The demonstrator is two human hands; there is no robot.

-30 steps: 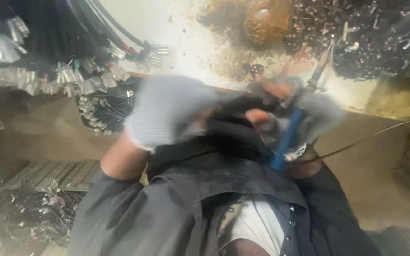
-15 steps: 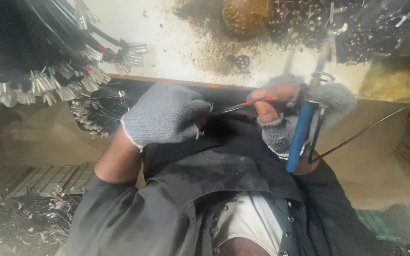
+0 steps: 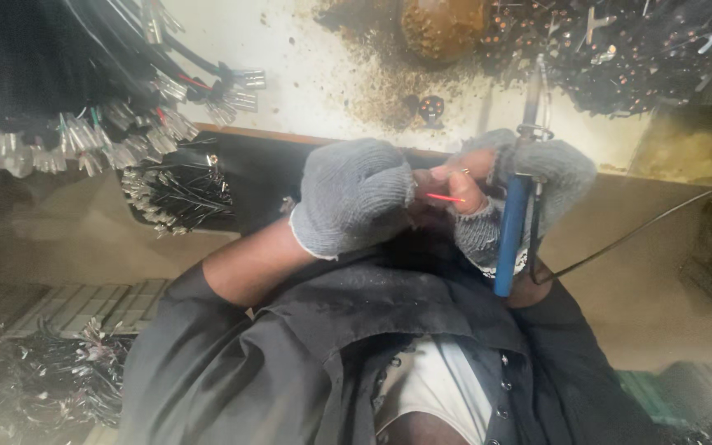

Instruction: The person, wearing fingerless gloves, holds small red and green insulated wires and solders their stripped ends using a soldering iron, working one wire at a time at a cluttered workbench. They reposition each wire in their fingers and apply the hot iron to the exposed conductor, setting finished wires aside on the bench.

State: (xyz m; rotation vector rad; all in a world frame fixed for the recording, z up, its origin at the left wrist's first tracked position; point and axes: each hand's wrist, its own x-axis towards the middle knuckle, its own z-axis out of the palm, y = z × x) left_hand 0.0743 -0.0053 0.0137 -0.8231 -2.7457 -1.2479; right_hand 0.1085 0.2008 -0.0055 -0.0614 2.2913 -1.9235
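Observation:
My left hand point(image 3: 356, 206), in a grey knit glove, is closed on one end of a thin red wire point(image 3: 445, 198). My right hand point(image 3: 537, 177) wears a grey glove with bare fingertips, and those fingertips touch the wire's other end. The same hand grips a blue-handled soldering iron point(image 3: 511, 239), which stands nearly upright with its metal tip point(image 3: 533, 91) pointing away from me. The iron's thin black cord point(image 3: 644, 227) runs off to the right. Both hands are close together in front of my chest, over a dark tray point(image 3: 257, 177).
Bundles of black cables with metal connectors point(image 3: 84, 124) hang at the upper left. A loose pile of connectors point(image 3: 179, 194) lies beside the tray. The stained white bench point(image 3: 323, 74) carries a brown lump point(image 3: 442, 29) and dark scrap point(image 3: 636, 58). Wire offcuts point(image 3: 35, 379) lie at the lower left.
The soldering iron has swung from tilted to nearly upright. The view has steadied, and the red wire now shows between the fingers of both hands.

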